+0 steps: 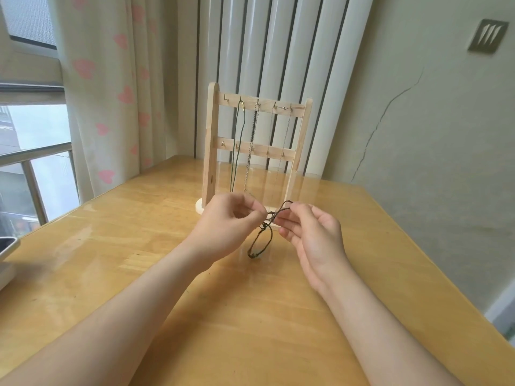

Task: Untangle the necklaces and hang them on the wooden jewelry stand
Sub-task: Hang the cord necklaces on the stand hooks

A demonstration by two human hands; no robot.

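Two arms show, bare from the hands back to where the bottom edge of the frame cuts them off near the elbows. The left forearm (111,316) and the right forearm (376,324) are slim and smooth, narrowing to the wrists. The left hand (225,221) and the right hand (315,235) are bare too, with slender fingers. The nails look short and plain, though the picture is too soft there to be sure.

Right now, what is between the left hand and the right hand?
In the head view, a short stretch of the dark cord necklace, pinched by the left hand and the right hand.
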